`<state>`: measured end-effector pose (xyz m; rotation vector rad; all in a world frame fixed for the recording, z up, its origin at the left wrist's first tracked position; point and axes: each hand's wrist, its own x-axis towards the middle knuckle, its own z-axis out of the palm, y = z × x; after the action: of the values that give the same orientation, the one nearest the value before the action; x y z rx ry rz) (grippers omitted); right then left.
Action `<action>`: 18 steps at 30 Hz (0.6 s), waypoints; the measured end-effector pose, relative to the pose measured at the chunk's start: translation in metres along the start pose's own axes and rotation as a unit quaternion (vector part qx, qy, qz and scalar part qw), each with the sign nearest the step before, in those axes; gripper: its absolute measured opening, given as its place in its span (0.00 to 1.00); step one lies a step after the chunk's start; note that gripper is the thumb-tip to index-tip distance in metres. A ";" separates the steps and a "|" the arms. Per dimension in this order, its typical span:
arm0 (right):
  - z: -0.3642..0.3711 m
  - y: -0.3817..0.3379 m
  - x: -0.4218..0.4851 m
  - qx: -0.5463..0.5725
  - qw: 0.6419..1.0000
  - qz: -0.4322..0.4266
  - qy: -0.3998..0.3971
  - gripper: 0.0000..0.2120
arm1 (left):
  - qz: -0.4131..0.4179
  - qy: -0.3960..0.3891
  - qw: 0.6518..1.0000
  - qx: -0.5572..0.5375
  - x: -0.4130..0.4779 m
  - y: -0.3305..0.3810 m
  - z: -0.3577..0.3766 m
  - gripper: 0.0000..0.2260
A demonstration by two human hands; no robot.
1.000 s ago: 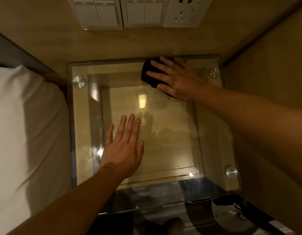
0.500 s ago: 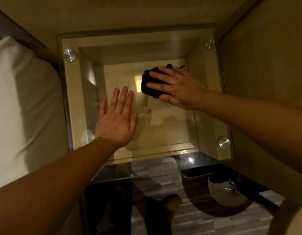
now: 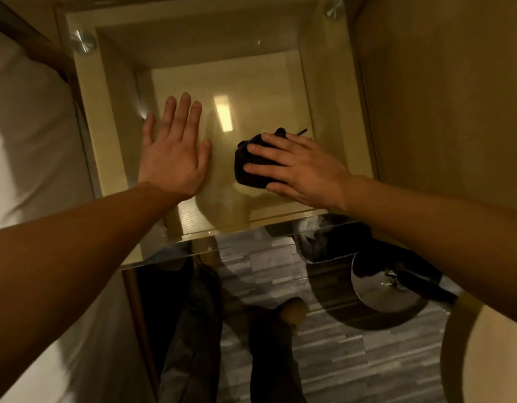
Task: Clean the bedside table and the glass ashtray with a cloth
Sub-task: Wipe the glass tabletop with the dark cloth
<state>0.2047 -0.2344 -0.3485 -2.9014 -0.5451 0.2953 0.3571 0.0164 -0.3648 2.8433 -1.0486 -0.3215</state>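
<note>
The bedside table (image 3: 106, 91) is a light wooden box with a clear glass top held by round metal studs. My right hand (image 3: 298, 167) lies flat over a bunched black cloth (image 3: 248, 170), pressing it on the glass near the front right. My left hand (image 3: 176, 149) rests flat on the glass to the left of the cloth, fingers spread and holding nothing. No glass ashtray shows in the view.
A white bed (image 3: 24, 141) borders the table on the left. A wooden wall panel (image 3: 440, 97) stands on the right. Below the table's front edge are my legs (image 3: 193, 330), a striped grey floor and a shiny round metal base (image 3: 379, 289).
My right hand has slid the black cloth from the back edge of the glass toward the front. The view has tilted down, so the wall switches are out of sight. My left hand stays planted.
</note>
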 end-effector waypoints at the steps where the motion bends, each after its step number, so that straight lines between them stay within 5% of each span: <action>1: 0.002 -0.005 -0.005 0.004 1.000 0.000 -0.001 0.23 | 0.000 0.001 1.000 0.000 0.000 0.000 0.000 0.30; 18: 0.016 -0.074 -0.087 0.164 0.986 0.025 0.018 0.24 | -0.007 0.001 1.000 -0.013 -0.004 0.000 0.005 0.30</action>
<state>0.0970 -0.1969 -0.3349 -2.5989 -0.3773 0.3057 0.3529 0.0194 -0.3685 2.8286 -1.0158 -0.3310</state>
